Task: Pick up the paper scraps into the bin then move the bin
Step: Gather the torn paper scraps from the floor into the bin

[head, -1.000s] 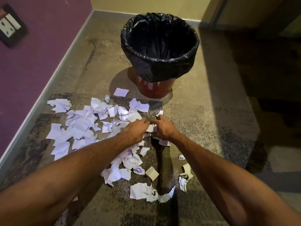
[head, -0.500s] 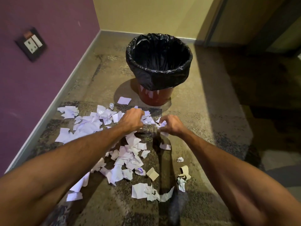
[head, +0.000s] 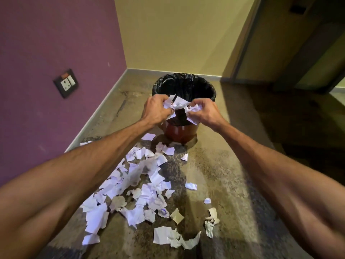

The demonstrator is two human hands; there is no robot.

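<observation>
Home room corner; wall socket (head: 66, 83); lined bin (head: 183, 86)

The bin (head: 183, 86) mouth gapes open and unblocked; floor (head: 220, 165) right of it lies bare

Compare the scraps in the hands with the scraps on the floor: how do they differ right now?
The held scraps are bunched and crumpled into one wad between the left hand and right hand, raised in front of the bin. The floor scraps lie mostly flat, scattered loose across the floor. The held wad is small; the floor scraps are far more numerous. Both are white torn paper.
</observation>
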